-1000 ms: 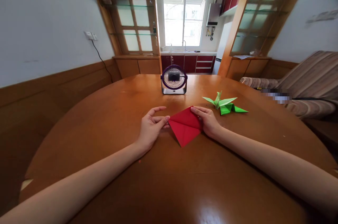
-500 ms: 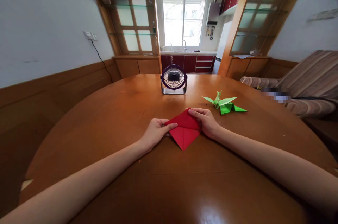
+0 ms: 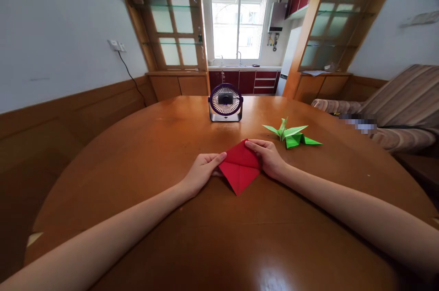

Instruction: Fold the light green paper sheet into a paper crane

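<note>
Two bare hands work a folded red paper (image 3: 240, 170) lying mid-way across a round wooden table (image 3: 144, 154), its sharp tip aimed toward the person and its long axis running near to far. The left hand (image 3: 202, 171) pinches the left corner with curled fingers, thumb now atop the sheet rather than beneath the lifted flap half a second ago, while the right hand (image 3: 269, 157) presses flat on the right edge. Beyond stand a green paper crane (image 3: 291, 135) and a small purple fan (image 3: 225, 103).

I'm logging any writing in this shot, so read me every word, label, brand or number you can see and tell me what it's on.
No readable text anywhere.
Red folded paper between the left hand and right hand: plain, no print.
Green origami crane: plain.
Small desk fan: no legible brand or label.
Blurred patch on the sofa: unreadable.
</note>
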A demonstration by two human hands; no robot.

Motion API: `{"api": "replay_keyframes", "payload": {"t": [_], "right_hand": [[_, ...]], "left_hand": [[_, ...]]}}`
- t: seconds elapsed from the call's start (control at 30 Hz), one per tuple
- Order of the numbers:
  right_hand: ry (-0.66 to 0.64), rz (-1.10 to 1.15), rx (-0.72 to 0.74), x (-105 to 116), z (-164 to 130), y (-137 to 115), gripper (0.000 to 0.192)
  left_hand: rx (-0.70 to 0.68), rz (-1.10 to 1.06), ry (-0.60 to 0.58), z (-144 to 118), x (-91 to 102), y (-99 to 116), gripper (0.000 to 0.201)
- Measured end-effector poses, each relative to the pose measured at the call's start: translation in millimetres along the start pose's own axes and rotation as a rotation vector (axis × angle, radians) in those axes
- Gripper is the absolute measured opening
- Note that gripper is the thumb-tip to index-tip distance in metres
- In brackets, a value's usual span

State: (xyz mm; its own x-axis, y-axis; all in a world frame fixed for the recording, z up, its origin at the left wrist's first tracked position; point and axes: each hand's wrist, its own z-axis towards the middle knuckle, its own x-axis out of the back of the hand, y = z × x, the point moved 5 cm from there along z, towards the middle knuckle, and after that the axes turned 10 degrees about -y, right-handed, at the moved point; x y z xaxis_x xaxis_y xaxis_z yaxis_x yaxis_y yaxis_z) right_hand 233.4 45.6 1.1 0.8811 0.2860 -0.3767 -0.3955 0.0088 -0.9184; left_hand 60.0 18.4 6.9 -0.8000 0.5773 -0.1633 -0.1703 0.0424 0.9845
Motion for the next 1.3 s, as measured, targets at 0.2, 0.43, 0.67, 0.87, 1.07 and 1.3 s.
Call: {"api": "replay_keyframes", "payload": {"t": [0.2, 0.43, 0.67, 0.87, 1.07, 1.3], "right_hand": [[-0.009, 0.007, -0.021, -3, -2, -2, 0.028], [-0.015, -0.059, 0.001, -4, -1, -1, 0.029], [-0.016, -0.152, 0.028, -4, 2, -1, 0.026], [-0.016, -0.157, 0.021, -3, 5, 1, 0.031], [-0.028, -0.193, 0.003, -1, 9, 1, 0.03], [-0.151, -0.775, 0.13, 4, 29, -10, 0.028]], "left_hand": [[-0.041, 0.004, -0.026, 1, 3.4, -3, 0.037], [-0.112, -0.042, 0.046, 3, 4.6, -1, 0.03], [-0.09, 0.02, 0.105, 5, 4.6, -2, 0.032], [-0.096, 0.092, 0.115, 7, 5.7, -2, 0.033], [-0.15, 0.38, 0.135, 9, 13.9, 3, 0.033], [-0.124, 1.099, 0.182, 18, 32.7, 17, 0.032]]}}
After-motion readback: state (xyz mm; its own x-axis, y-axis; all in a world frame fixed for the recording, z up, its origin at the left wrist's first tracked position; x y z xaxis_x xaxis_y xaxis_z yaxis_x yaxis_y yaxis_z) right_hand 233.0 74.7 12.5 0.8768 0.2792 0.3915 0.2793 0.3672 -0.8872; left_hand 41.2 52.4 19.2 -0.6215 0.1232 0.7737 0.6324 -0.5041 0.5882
